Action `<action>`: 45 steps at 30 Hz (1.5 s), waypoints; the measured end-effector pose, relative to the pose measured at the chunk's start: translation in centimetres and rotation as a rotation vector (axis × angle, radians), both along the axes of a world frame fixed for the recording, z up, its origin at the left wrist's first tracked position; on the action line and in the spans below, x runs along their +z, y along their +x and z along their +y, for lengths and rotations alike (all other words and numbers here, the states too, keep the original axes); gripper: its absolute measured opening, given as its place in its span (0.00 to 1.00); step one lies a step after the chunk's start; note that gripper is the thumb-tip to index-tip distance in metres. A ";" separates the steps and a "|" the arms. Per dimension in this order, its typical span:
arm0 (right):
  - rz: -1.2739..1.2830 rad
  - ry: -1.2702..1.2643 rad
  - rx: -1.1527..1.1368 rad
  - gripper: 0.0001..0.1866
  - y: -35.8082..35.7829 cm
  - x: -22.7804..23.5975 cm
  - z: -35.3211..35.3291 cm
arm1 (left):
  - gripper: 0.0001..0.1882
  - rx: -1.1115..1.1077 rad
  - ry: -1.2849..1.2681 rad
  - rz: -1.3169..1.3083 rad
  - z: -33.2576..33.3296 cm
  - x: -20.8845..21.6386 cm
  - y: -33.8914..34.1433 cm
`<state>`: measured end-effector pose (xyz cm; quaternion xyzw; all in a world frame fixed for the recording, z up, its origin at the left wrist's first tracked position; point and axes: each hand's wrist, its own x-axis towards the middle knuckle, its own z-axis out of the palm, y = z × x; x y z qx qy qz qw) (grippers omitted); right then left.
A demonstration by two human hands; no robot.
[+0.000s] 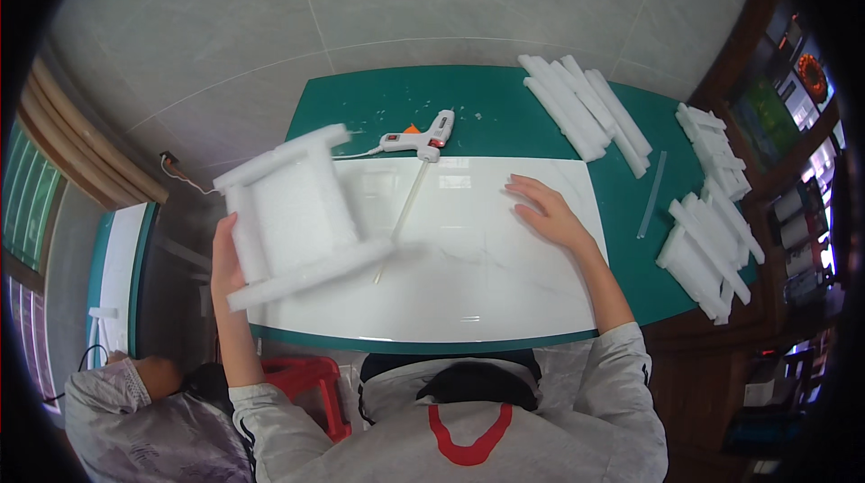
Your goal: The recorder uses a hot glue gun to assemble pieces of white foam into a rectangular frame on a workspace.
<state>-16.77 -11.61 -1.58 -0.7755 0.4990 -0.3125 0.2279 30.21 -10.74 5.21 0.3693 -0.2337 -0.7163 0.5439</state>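
A white foam panel with foam strips along its edges (293, 213) is gripped at its left side by my left hand (228, 258). It tilts above the left part of a glossy white board (487, 285), and its lower right corner is blurred. My left fingers are partly hidden behind the foam. My right hand (548, 213) rests over the board's right side, fingers apart, holding nothing. Between the hands, farther back, lies a white hot glue gun (416, 136) with a long pale glue stick (405, 213) reaching toward me.
White foam strips (586, 109) lie at the back right of the green table (487, 104). A clear glue stick (652, 195) lies nearby. Foam pieces are stacked at the right edge (707, 249) and behind it (714, 150). Another person (149, 402) sits at lower left, near a red stool (311, 384).
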 end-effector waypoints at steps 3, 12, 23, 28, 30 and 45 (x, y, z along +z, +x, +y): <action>-0.372 0.224 0.064 0.21 0.6 1.2 -0.1 | 0.20 -0.172 -0.033 -0.050 -1.4 -3.0 -1.5; -0.830 0.926 0.055 0.27 -0.4 4.3 4.6 | 0.20 -0.696 -0.067 -0.349 -1.9 -2.1 -17.2; -0.911 0.816 -0.160 0.21 -2.1 1.5 4.5 | 0.21 -0.635 -0.383 -0.853 -3.9 -7.1 -19.5; -0.868 0.786 -0.265 0.16 -2.2 2.4 2.3 | 0.21 -0.621 -0.379 -0.983 -5.5 -6.5 -19.7; -0.670 0.710 -0.295 0.14 -3.6 2.6 0.8 | 0.21 -0.568 -0.432 -0.976 -5.4 -5.9 -19.8; 0.296 -0.237 -0.749 0.18 -11.7 -3.3 -9.0 | 0.23 -0.221 -1.086 -1.519 -13.9 -5.3 -15.1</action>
